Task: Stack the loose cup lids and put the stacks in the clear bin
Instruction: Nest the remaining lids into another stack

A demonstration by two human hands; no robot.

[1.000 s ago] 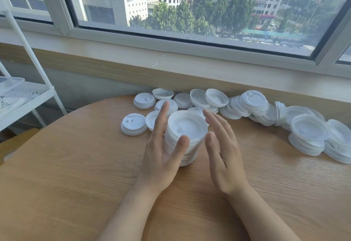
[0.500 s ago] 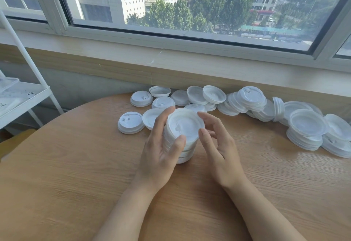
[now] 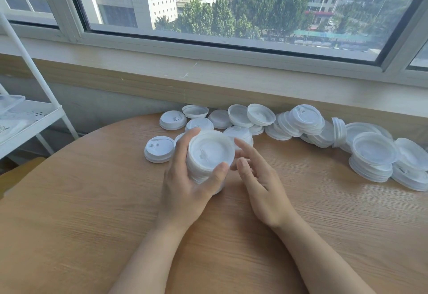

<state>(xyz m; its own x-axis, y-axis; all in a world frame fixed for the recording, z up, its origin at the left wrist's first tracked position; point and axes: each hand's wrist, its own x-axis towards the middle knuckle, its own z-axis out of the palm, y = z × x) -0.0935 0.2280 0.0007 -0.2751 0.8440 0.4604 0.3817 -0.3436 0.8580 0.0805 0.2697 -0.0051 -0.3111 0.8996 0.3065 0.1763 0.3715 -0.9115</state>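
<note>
A tall stack of white cup lids [image 3: 209,152] stands near the middle of the round wooden table [image 3: 92,212], tilted slightly toward me. My left hand [image 3: 185,187] wraps around its left side, fingers behind and thumb on the front rim. Just right of the stack, my right hand [image 3: 259,182] has its fingers spread, and only the fingertips are near the stack's rim. More loose lids [image 3: 240,117] and short lid stacks [image 3: 372,157] lie in a row along the table's far edge. The clear bin [image 3: 9,103] shows partly at the far left.
A white metal shelf cart [image 3: 30,117] stands left of the table and carries the clear bin. A wooden window ledge [image 3: 231,85] runs behind the lids. A single lid [image 3: 159,148] lies left of the held stack.
My left hand has closed further around the stack and tipped it. My right hand has drawn back from the stack's right side and loosened.
</note>
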